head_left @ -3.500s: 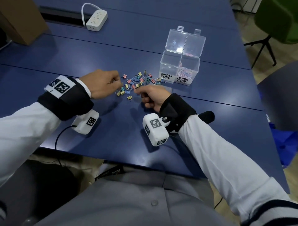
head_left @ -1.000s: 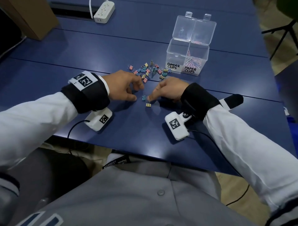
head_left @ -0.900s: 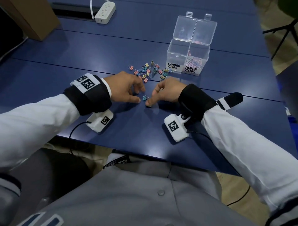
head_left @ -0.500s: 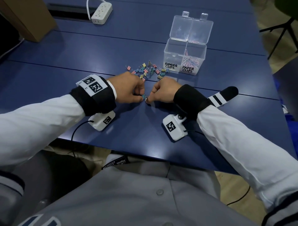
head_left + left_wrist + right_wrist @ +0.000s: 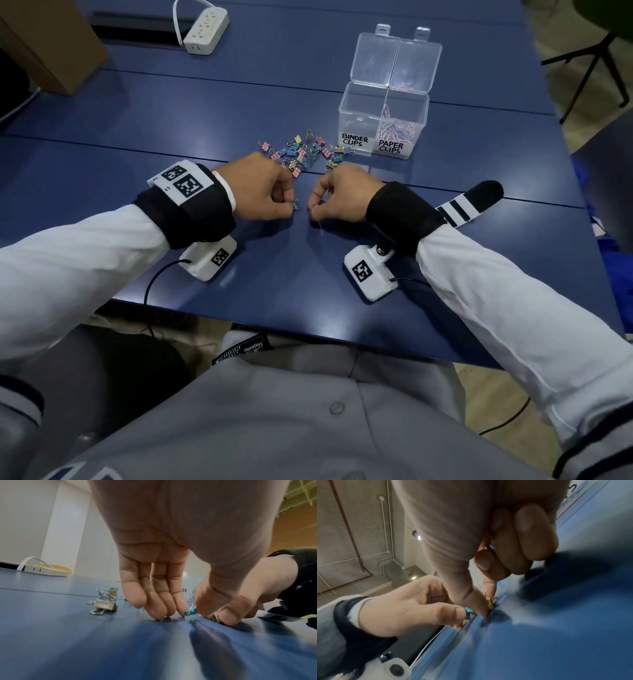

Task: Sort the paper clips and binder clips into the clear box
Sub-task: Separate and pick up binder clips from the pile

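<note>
The left hand [image 5: 263, 190] pinches a teal binder clip [image 5: 190, 612] and the right hand [image 5: 337, 197] apparently a gold binder clip [image 5: 490, 603], each just off the table [image 5: 479, 240] to lift clear for the clear box [image 5: 383, 123] beyond both grips.

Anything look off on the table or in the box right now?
Nothing looks damaged or spilled. The clear box stands upright, lids open; its BINDER CLIPS side looks empty while the binder clips lie loose beside it. The left hand pinches a teal clip, the right hand a gold clip.

Plastic, metal and a smooth counter

The clear box [image 5: 383, 113] is glossy transparent plastic; binder clips [image 5: 301, 150] show shiny wire handles; the blue counter [image 5: 274, 301] looks smooth, faintly sheened.
</note>
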Motion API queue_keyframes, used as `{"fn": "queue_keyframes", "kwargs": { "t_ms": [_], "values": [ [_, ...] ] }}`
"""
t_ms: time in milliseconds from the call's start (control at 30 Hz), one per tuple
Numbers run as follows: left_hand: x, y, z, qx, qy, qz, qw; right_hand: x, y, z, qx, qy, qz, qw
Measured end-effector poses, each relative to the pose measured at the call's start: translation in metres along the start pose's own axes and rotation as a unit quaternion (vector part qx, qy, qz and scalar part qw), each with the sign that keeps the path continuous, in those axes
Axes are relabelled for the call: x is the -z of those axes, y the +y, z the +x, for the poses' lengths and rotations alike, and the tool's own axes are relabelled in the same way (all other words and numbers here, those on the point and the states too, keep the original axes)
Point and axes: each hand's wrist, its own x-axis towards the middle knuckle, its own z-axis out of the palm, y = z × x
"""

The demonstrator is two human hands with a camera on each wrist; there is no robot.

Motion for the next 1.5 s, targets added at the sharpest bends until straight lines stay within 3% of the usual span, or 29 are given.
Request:
{"fn": "queue_keyframes", "kwargs": {
  "t_ms": [300, 433, 500, 567, 667, 933, 1200, 1400, 1500],
  "values": [
    [0.0, 0.002, 0.002, -0.007, 0.023, 0.009, 1.0, 0.003, 0.002, 0.005, -0.019, 0.015, -0.008, 1.0],
    [0.002, 0.005, 0.005, -0.007, 0.034, 0.002, 0.999, 0.004, 0.009, 0.005, -0.067, 0.023, 0.147, 0.987],
    [0.005, 0.007, 0.006, -0.004, 0.051, -0.008, 0.999, 0.003, 0.014, 0.006, -0.096, -0.01, 0.313, 0.945],
    [0.009, 0.01, 0.009, -0.005, 0.072, -0.018, 0.997, 0.006, 0.02, 0.006, -0.117, -0.058, 0.462, 0.877],
    [0.017, 0.016, 0.014, -0.004, 0.101, -0.026, 0.995, 0.01, 0.024, 0.006, -0.115, -0.132, 0.59, 0.788],
    [0.037, 0.041, 0.028, -0.027, 0.106, -0.026, 0.994, 0.004, 0.024, 0.005, -0.09, -0.14, 0.702, 0.692],
    [0.044, 0.056, 0.044, -0.028, 0.086, 0.008, 0.996, -0.001, 0.03, 0.004, -0.072, -0.132, 0.771, 0.618],
    [0.049, 0.066, 0.055, -0.04, 0.077, 0.039, 0.995, -0.001, 0.03, 0.005, -0.072, -0.109, 0.781, 0.611],
    [0.051, 0.066, 0.06, -0.052, 0.039, 0.043, 0.997, 0.002, 0.027, 0.01, -0.086, -0.08, 0.779, 0.616]
  ]
}}
